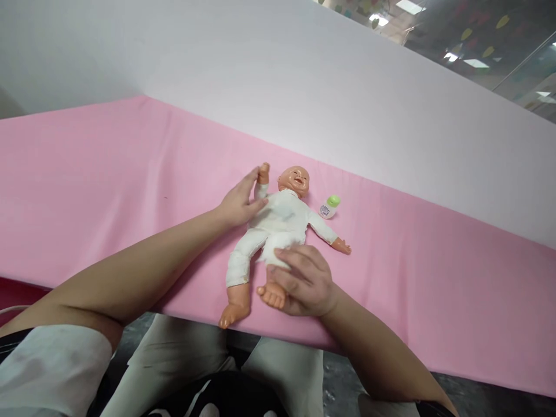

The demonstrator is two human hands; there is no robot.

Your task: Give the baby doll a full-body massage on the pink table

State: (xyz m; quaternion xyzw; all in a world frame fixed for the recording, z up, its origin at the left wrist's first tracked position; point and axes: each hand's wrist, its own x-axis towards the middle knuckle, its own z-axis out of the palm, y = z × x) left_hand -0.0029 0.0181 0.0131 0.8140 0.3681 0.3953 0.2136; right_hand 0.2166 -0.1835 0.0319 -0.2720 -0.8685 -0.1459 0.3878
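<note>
A baby doll [284, 211] with a soft white cloth body lies on its back on the pink-covered table [174, 168], its head away from me. My left hand [242, 200] rests at the doll's side, fingers stretched out beside its raised arm and thumb at its chest. Lower down, my right hand [306, 281] is closed around the doll's leg near the foot [273, 294]. The doll's other leg [238, 284] lies straight toward the table's near edge. Beside the doll's head and outstretched arm is a small clear bottle [329, 207] with a green cap.
Behind the table rises a plain white wall or panel [278, 75], with glass [478, 46] above it at the upper right. The table's near edge runs just above my lap [186, 353]. The pink cover has soft creases.
</note>
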